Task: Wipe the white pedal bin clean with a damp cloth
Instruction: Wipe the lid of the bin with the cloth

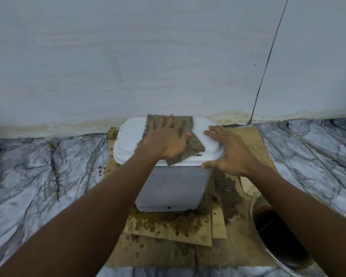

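Observation:
The white pedal bin (pixel 174 186) stands against the wall, lid closed, its front wall speckled with dark spots. A grey-brown damp cloth (pixel 190 145) lies spread over the middle of the lid. My left hand (pixel 166 138) presses flat on the cloth, fingers spread toward the wall. My right hand (pixel 228 152) rests on the lid's right end, fingers on top and thumb hooked over the front rim, steadying the bin. The pedal is not visible.
The bin stands on stained, wet cardboard sheets (pixel 168 248) laid on a marble floor (pixel 38 176). A glass bowl of dark water (pixel 278 242) sits at the lower right, close to my right forearm. A pale tiled wall (pixel 148 56) rises directly behind the bin.

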